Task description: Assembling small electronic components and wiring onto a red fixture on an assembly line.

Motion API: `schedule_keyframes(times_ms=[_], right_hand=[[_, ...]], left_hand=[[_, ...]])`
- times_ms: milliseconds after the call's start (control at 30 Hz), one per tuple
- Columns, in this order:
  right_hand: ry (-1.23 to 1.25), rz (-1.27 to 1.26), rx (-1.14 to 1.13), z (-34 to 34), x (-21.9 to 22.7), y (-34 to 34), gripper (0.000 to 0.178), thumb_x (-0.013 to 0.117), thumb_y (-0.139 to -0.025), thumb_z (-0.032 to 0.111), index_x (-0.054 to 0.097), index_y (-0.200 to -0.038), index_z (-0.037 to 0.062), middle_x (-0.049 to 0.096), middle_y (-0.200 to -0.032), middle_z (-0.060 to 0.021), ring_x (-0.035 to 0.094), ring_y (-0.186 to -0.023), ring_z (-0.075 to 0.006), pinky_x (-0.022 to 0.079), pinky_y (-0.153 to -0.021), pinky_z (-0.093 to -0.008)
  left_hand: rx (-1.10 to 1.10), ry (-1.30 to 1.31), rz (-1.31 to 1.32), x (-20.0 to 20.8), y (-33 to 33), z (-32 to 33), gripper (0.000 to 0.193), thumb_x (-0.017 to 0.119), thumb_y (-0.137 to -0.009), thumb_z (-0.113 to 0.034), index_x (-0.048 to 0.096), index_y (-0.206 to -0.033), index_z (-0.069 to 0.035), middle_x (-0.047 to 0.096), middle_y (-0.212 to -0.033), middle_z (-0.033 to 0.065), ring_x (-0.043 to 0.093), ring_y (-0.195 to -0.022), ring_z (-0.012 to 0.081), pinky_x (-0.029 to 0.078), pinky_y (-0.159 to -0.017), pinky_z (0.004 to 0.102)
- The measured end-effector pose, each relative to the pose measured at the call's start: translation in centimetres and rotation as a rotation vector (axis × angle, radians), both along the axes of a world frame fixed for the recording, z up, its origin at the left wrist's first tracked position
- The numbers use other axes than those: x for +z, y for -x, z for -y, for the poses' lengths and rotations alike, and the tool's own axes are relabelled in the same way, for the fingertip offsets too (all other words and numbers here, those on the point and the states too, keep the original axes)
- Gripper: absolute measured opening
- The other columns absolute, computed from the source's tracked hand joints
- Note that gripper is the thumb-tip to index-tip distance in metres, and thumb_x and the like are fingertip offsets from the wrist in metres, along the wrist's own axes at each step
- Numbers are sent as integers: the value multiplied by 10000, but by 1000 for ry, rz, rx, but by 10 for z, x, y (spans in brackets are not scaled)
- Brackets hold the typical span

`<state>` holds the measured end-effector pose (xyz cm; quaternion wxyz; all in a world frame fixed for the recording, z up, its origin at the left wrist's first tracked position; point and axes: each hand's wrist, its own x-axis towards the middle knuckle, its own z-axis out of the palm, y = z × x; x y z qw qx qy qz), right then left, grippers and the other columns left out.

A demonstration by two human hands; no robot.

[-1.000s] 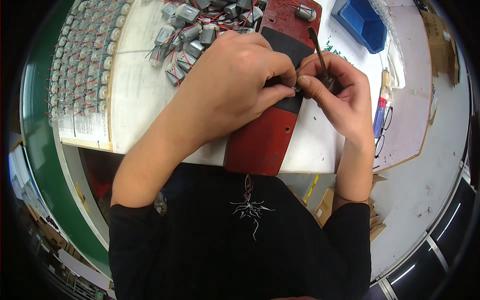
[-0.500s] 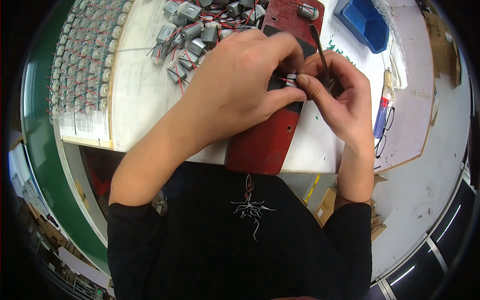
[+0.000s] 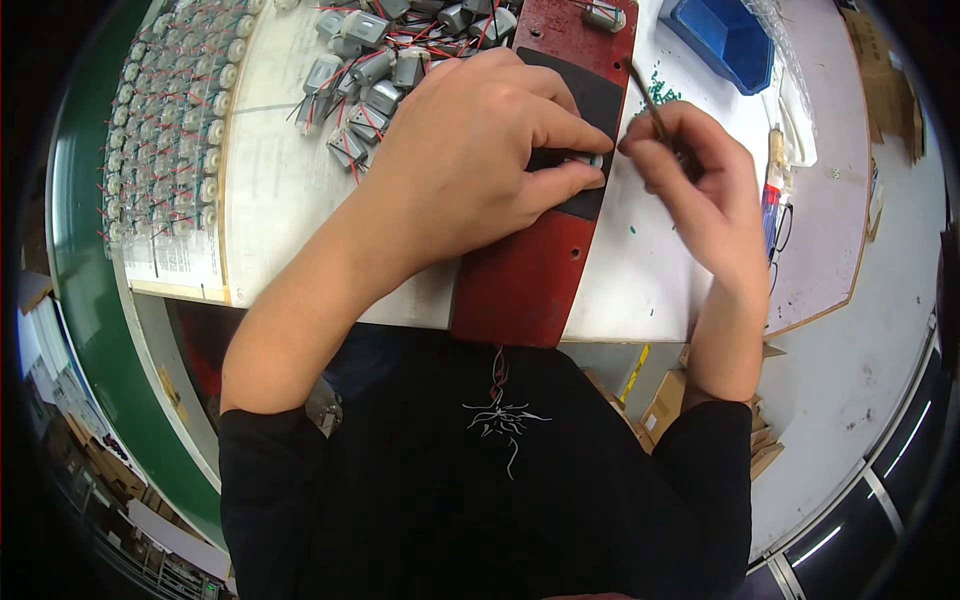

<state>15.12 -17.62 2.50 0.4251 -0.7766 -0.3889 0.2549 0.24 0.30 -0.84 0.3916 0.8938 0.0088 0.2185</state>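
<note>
My left hand [image 3: 475,160] rests over the black pad [image 3: 583,95] on a long red board [image 3: 515,295]. Thumb and forefinger pinch a small motor, of which only the pale end [image 3: 590,160] shows between the fingertips; my fingers cover the rest. Just to its right, apart from the motor, my right hand [image 3: 710,190] is closed round a slim dark metal tool [image 3: 645,88]. The tool's thin end points up and away from me; its lower part is hidden in the palm.
Loose grey motors [image 3: 372,65] with red and black wires are heaped at the far left of the board. Another motor [image 3: 603,16] lies on its far end. Clear-wrapped rows of parts [image 3: 175,130], a blue bin [image 3: 735,60], green scraps [image 3: 660,92] and eyeglasses [image 3: 783,230] lie around.
My right hand has drawn away to the right from the motor, still gripping the tool. The left hand stays over the pad with its thumb and forefinger closer together.
</note>
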Motion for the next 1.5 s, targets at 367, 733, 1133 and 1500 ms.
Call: schedule_keyframes(times_ms=[367,733,1133,1500], right_hand=[[283,890,347,3,5,-8,492,660,-1041,432,610,-720,61,603,-622,-107,620,-558,-335,466,-503,-419],[350,752,404,3,-3,-7,370,616,-1075,286,603,-795,45,568,-646,-152,580,-590,-386,458,-542,-462],[463,655,422,2,7,1,459,563,-1103,334,615,-755,38,568,-614,-177,593,-610,-410,470,-570,-477],[220,628,333,0,10,4,188,707,-999,185,684,-892,32,668,-815,-150,667,-694,-330,511,-581,-422]], left_hand=[[-31,-17,-71,4,-4,-5,230,876,-803,-152,855,-1029,-108,741,-940,49,675,-897,224,541,-773,343],[-47,-44,-60,3,-4,-6,216,876,-802,-141,853,-1010,-89,749,-939,63,685,-883,225,546,-762,338],[-37,-116,-6,4,-4,-5,226,880,-797,-166,855,-1011,-98,756,-945,62,693,-889,233,549,-766,353],[-19,2,158,12,3,-22,199,819,-857,-290,832,-969,-125,762,-961,27,683,-941,258,503,-836,411]])
